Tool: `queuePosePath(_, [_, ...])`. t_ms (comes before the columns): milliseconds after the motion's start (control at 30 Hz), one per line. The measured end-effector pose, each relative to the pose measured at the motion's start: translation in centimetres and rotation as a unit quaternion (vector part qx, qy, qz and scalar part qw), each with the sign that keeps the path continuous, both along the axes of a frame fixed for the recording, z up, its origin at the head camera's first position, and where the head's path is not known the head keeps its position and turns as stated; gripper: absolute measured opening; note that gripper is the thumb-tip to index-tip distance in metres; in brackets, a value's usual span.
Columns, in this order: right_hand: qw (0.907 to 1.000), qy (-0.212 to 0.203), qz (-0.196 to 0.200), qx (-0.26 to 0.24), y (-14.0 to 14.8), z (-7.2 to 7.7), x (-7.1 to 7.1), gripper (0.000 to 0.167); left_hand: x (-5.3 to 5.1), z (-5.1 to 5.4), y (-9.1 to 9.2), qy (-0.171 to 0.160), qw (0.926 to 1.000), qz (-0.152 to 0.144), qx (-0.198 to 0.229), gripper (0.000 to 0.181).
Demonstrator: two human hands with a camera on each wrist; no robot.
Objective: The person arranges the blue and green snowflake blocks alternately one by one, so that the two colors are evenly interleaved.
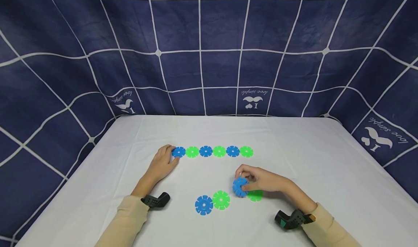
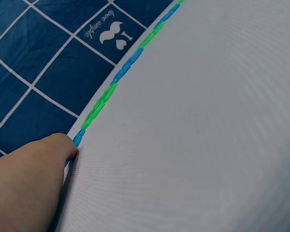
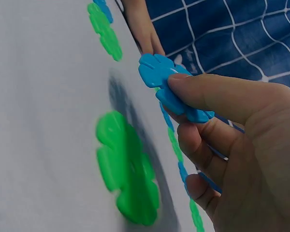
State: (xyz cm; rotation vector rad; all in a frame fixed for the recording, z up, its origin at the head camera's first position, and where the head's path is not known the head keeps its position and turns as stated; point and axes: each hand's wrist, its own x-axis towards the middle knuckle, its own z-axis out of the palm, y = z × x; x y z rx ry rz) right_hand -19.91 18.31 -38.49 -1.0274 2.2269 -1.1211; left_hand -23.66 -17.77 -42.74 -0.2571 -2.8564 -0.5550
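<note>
Six notched plastic snowflake discs, alternating blue and green, lie edge to edge in a straight row. My left hand holds the row's leftmost blue disc, thumb at its near edge and fingers at its far left. Closer to me, my right hand pinches another blue disc between thumb and fingers, raised above the table and tilted. Under it lies a green disc, partly hidden by the right hand in the head view. To the left lie a loose green disc and a blue disc.
A white cloth covers the table. Behind it and along both sides hangs a dark blue curtain with white grid lines. Each wrist wears a black camera, the left camera and the right camera.
</note>
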Motion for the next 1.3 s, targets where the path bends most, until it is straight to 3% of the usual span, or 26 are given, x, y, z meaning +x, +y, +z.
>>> queuePosePath(567, [0.9915, 0.015, -0.115, -0.059, 3.8, -0.3, -2.8, 0.035, 0.1, 0.0, 0.1, -0.003, 1.0, 0.004, -0.001, 0.053])
queuePosePath(667, [0.9838, 0.027, -0.166, -0.063, 4.3, -0.6, -3.3, 0.037, 0.1, 0.0, 0.1, -0.005, 1.0, 0.005, -0.002, 0.053])
queuePosePath(800, [0.9658, 0.049, -0.249, -0.056, 4.9, -1.1, -3.9, 0.039, 0.0, 0.0, 0.1, -0.004, 1.0, 0.005, -0.002, 0.053])
queuePosePath(900, [0.9533, 0.055, -0.29, -0.065, 5.1, -1.7, -4.2, 0.04, 0.0, 0.0, 0.1, -0.003, 1.0, 0.003, -0.003, 0.053])
queuePosePath(1100, [0.9389, 0.068, -0.327, -0.085, 5.2, -2.5, -4.2, 0.043, 0.0, 0.0, 0.1, -0.004, 1.0, 0.004, -0.004, 0.053])
queuePosePath(1300, [0.9292, 0.125, -0.344, -0.053, 5.2, -3.2, -4.2, 0.047, 0.0, 0.0, 0.1, 0.0, 1.0, 0.004, -0.005, 0.053])
